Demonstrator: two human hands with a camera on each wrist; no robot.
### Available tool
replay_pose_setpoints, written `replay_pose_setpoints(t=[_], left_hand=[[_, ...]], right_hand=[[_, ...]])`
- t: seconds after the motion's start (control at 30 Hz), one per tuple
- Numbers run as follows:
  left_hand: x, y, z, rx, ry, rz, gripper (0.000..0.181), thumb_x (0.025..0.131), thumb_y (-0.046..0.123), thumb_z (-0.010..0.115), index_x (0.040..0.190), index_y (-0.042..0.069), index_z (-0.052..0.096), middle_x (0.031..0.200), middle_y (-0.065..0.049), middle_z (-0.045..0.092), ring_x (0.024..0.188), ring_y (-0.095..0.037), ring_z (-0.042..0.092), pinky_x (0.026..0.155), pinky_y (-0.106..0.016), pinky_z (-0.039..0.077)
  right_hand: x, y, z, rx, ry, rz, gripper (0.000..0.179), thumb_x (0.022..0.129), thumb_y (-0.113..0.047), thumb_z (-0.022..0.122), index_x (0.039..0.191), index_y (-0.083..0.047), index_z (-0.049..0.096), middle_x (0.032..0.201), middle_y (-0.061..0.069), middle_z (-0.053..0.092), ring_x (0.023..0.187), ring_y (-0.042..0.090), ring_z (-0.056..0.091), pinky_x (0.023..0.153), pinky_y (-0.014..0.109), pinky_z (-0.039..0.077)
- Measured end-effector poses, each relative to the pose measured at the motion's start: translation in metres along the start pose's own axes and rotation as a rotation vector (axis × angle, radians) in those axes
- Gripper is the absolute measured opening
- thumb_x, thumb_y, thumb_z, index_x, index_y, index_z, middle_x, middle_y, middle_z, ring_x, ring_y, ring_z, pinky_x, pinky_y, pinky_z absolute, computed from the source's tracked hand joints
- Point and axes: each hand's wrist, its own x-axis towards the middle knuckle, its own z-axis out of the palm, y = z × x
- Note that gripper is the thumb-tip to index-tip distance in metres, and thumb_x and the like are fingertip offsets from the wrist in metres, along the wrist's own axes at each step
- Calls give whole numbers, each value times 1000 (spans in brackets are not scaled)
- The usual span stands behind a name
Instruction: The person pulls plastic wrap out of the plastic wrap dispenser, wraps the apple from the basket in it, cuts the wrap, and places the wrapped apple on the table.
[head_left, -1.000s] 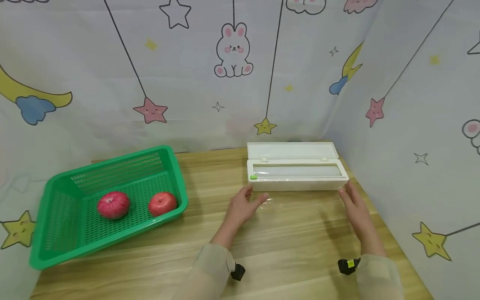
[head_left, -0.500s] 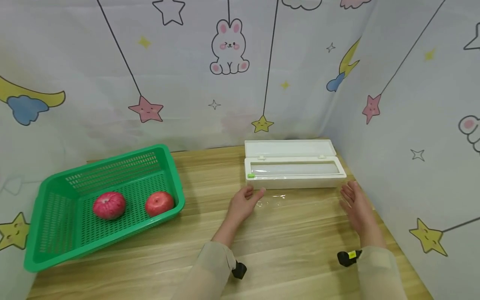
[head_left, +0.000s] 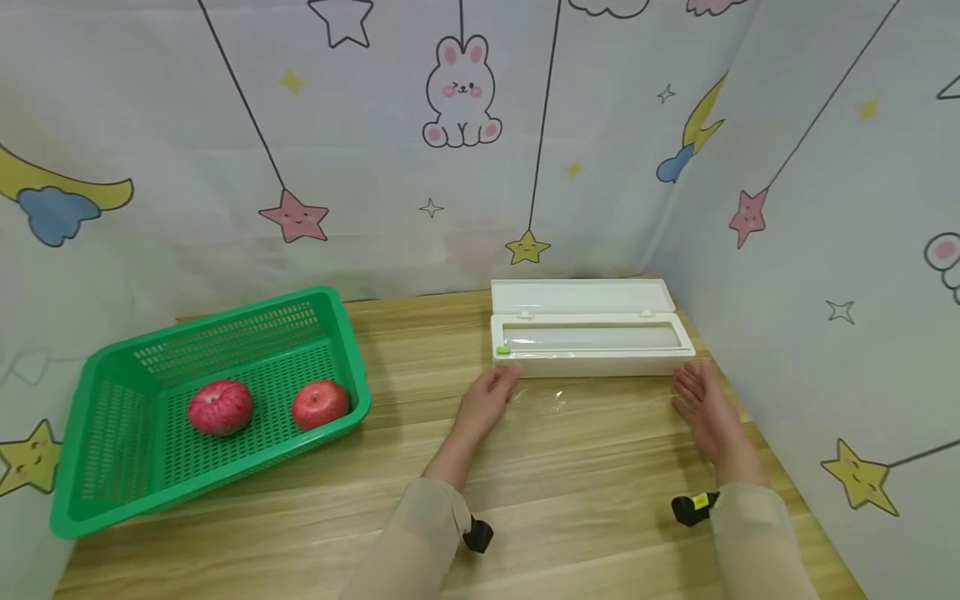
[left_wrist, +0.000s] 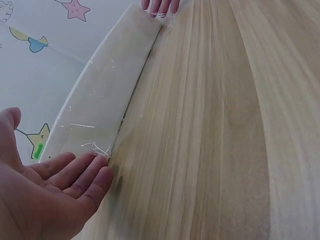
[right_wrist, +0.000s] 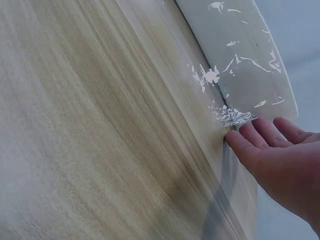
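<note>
A white cling film dispenser (head_left: 592, 367) stands at the back right of the table with its lid tipped back. Clear cling film (head_left: 555, 402) comes down over its front onto the wood. At the dispenser's front left corner is my left hand (head_left: 483, 404); its fingers are extended, palm up in the left wrist view, fingertips (left_wrist: 102, 172) at the film's edge. My right hand (head_left: 711, 417) is by the front right corner, fingers fairly straight, with fingertips (right_wrist: 234, 139) next to the crinkled film (right_wrist: 232, 116). Neither hand visibly pinches the film.
A green plastic basket (head_left: 202, 487) stands on the left of the table, holding two red round fruits, one fruit (head_left: 221, 408) left of the other fruit (head_left: 320, 406). A green slider (head_left: 503, 351) sits at the dispenser's left end. Printed cloth walls border the back and right.
My right hand has turned so its palm faces inward, with its fingers fanned by the corner. The left thumb has drawn in toward the dispenser. The film's glints on the table have shifted.
</note>
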Motion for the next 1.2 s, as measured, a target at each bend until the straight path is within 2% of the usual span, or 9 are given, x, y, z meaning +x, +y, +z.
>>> replay_pose_setpoints(t=[0.23,0.3,0.4,0.5,0.6,0.73,0.87,0.97,1.2], left_hand=[[2,-3,-7,-22,-5,9,60,109,58,49,128,7,74,117,-13,77,112,-27,71,109,-53,50],[2,-2,-7,-28,-8,8,60,109,57,48,126,5,74,117,-13,77,112,-27,70,109,-53,49],[1,-1,-7,-43,-5,5,57,110,54,49,121,6,76,115,-11,77,109,-25,69,106,-50,50],[1,0,-5,-76,-1,12,48,110,47,55,119,5,76,111,-8,77,105,-22,69,100,-43,53],[2,-1,-3,-129,-5,23,37,109,35,62,119,2,75,108,-9,78,102,-24,72,93,-36,56],[2,-2,-1,-264,-20,4,31,106,24,67,121,-2,72,105,-16,77,100,-30,75,87,-36,62],[2,-2,0,-439,-48,-34,29,104,14,69,124,-7,67,106,-23,75,90,-27,77,83,-39,66],[2,-1,2,-535,-79,-52,24,103,6,68,122,-8,64,107,-28,73,80,-22,76,78,-36,66],[1,5,5,-573,-126,-57,26,100,-2,68,124,-9,64,111,-30,71,74,-17,73,70,-28,65]], right_hand=[[7,0,7,7,5,7,92,110,-65,18,168,0,-10,177,23,-3,165,35,0,133,46,9],[8,0,8,1,11,14,92,110,-65,19,169,1,-7,174,24,13,164,31,9,133,45,12],[8,0,10,-5,15,10,90,111,-63,23,169,2,-1,155,9,42,153,21,31,133,40,17],[7,-1,10,29,21,-15,79,112,-59,29,165,-1,18,126,-9,56,131,6,49,126,32,33],[7,0,12,82,35,-43,58,114,-51,36,149,-6,36,112,-10,60,116,3,59,111,25,47],[9,1,15,95,98,-31,41,114,-48,39,133,-12,43,107,-9,57,104,3,61,95,21,55],[11,2,17,125,171,-17,31,114,-46,43,123,-16,48,103,-11,54,93,3,58,83,19,54],[11,1,17,182,179,-33,25,115,-41,46,118,-18,54,99,-12,53,87,4,56,76,18,51],[7,-2,16,309,151,-74,24,115,-34,48,109,-17,64,91,-9,56,78,6,52,68,20,46]])
